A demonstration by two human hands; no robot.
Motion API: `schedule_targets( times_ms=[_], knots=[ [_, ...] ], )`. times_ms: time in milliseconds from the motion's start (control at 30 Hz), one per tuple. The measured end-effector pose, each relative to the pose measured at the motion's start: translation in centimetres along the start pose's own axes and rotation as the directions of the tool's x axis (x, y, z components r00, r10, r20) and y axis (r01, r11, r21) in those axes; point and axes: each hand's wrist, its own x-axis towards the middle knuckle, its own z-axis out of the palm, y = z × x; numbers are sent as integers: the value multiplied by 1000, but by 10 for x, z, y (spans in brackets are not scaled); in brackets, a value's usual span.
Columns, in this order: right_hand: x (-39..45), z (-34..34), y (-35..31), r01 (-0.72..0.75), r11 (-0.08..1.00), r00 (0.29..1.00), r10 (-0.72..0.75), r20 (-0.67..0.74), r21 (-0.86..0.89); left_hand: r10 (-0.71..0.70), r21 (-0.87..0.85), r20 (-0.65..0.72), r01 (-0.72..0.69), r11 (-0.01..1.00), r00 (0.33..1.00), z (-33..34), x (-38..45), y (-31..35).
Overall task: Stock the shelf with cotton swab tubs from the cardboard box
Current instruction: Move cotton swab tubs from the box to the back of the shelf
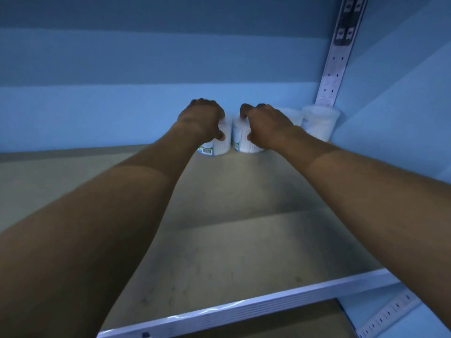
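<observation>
Both my arms reach deep into the shelf [219, 240]. My left hand [202, 120] grips a clear cotton swab tub [218, 147] from above, its base on the shelf board near the back wall. Right beside it, my right hand [266, 128] grips a second tub [241, 143], also standing on the board. The two tubs almost touch. Two more tubs stand in the back right corner: one [319, 124] against the side wall, another [291, 115] partly hidden behind my right hand. The cardboard box is not in view.
A perforated white upright rail [335, 62] runs up the back right corner. The blue side wall [395, 118] closes the shelf on the right. The shelf's white front lip [244, 311] crosses the bottom, with a lower shelf below it.
</observation>
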Motion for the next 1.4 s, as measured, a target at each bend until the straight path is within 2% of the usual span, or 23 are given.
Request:
schedule_targets(
  times_ms=[433,733,967,1400],
  knots=[
    [19,7,4,3,999,998,0,55,-48,-19,8,-1,19,1000,1000,6,18,-3],
    [16,4,3,-50,999,993,49,107,-1,-4,-10,15,4,1000,1000,9,10,-10],
    [-17,-30,-6,-82,995,991,76,114,48,14,-51,39,-12,999,999,-13,-30,-9],
    [-137,-100,-47,-42,995,989,28,147,94,-15,-85,98,24,996,995,-80,-163,8]
  ],
)
